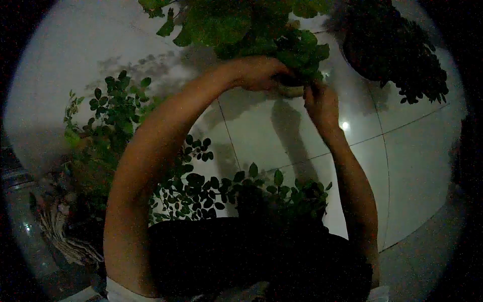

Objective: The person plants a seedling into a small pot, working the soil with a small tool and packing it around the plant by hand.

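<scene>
At the top centre a leafy green plant (216, 22) stands over the pale tiled floor. My left hand (261, 73) reaches in at the lower edge of its leaves, its fingers bent and partly hidden in dark shadow beside a pale rim. Just right of it, my right hand (321, 100) is closed, thumb and fingers pinched together under the lowest leaves. What lies between its fingertips is too small and dark to make out. The two hands are close together, with a small gap between them.
A dark bushy plant (392, 50) stands at the upper right. Small round-leaved plants grow at the left (118, 103) and in front of my body (201, 189). A striped cloth (65, 236) lies at the lower left. The tiled floor (412, 156) shows dark joint lines.
</scene>
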`<action>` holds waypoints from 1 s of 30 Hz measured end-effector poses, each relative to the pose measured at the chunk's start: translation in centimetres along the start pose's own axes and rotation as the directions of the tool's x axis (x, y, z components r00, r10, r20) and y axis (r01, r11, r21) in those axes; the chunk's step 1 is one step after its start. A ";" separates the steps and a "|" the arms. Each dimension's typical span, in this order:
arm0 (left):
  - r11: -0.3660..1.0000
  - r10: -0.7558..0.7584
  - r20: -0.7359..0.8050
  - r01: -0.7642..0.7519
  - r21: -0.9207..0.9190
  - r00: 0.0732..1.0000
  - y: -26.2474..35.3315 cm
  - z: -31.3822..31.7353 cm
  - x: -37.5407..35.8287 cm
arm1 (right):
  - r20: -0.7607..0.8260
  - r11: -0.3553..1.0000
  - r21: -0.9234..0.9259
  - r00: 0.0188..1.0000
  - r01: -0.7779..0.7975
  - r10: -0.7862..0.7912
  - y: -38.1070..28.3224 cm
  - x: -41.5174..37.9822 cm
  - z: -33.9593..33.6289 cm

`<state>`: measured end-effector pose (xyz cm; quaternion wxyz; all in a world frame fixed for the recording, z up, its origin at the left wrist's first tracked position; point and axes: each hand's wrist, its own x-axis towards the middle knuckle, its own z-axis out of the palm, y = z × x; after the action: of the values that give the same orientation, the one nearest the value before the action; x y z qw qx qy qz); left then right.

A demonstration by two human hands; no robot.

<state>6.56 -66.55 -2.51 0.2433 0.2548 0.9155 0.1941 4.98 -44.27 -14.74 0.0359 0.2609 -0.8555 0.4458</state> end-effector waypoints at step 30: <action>1.000 0.017 -0.293 -0.020 -0.007 0.956 -8.4 5.5 3.3 | 0.226 0.879 -0.344 0.938 0.330 -0.264 1.6 -1.4 6.1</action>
<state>3.90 -70.08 -12.13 0.1043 0.2303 0.9381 0.2367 6.52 -47.71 -19.98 0.0795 0.4151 -0.8745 0.2380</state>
